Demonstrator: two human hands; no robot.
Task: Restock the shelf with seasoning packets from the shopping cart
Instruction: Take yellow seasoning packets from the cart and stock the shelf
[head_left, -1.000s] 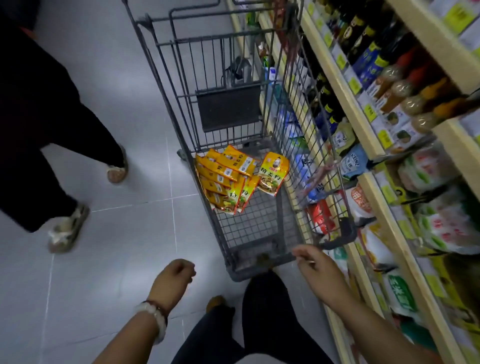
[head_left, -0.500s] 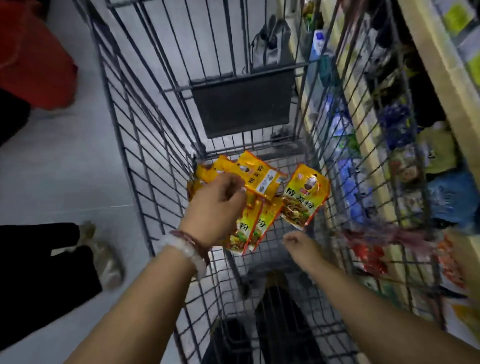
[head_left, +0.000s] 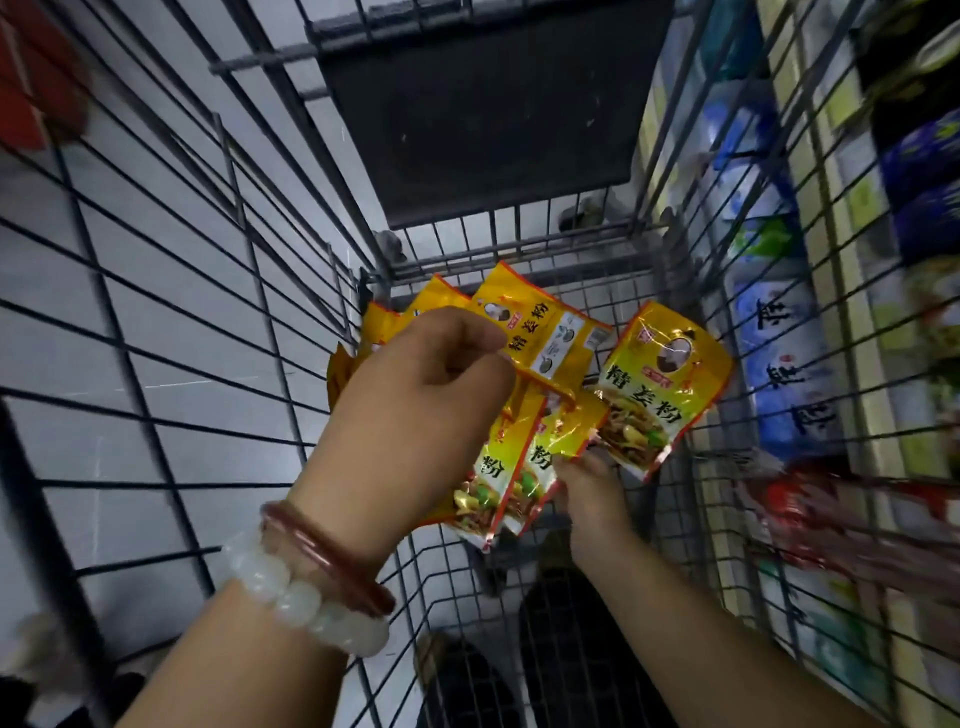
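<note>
Several yellow seasoning packets (head_left: 540, 332) lie in a heap at the far end of the grey wire shopping cart (head_left: 218, 291). My left hand (head_left: 415, 410), with two bracelets on its wrist, is curled over the top of the heap and its fingers grip the packets. One packet (head_left: 660, 384) lies apart to the right, face up. My right hand (head_left: 587, 488) reaches in below the heap, fingertips at the bottom edge of the lower packets (head_left: 530, 467); whether it holds one is hidden.
A dark flap (head_left: 478, 109) hangs on the cart's far wall. The shelf (head_left: 852, 218) with blue and green packaged goods runs along the right, close to the cart's side. Grey tiled floor lies to the left. My legs show under the cart.
I have leaned further into the cart. My left hand has closed down on the packet heap, and my right hand has moved forward to the heap's lower edge.
</note>
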